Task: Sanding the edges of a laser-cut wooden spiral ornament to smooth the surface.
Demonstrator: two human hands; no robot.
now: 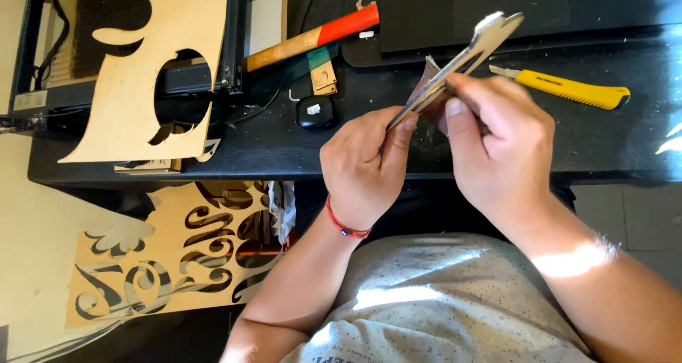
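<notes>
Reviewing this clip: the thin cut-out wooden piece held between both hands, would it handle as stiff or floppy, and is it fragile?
The thin wooden piece juts past the left hand and right hand without sagging, so it is probably stiff. Seen edge-on it looks very thin, so likely light for its size. Its shaped, narrowed tip suggests it might snap if bent or pressed hard.

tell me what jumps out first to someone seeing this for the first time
At centre, the left hand and the right hand together hold a thin, flat cut-out piece edge-on over the black table, with a brownish sheet pressed against it. Behind them lie a hammer with a red-and-wood handle and a yellow utility knife. At left, a large wooden board with shapes cut out leans on the table.
</notes>
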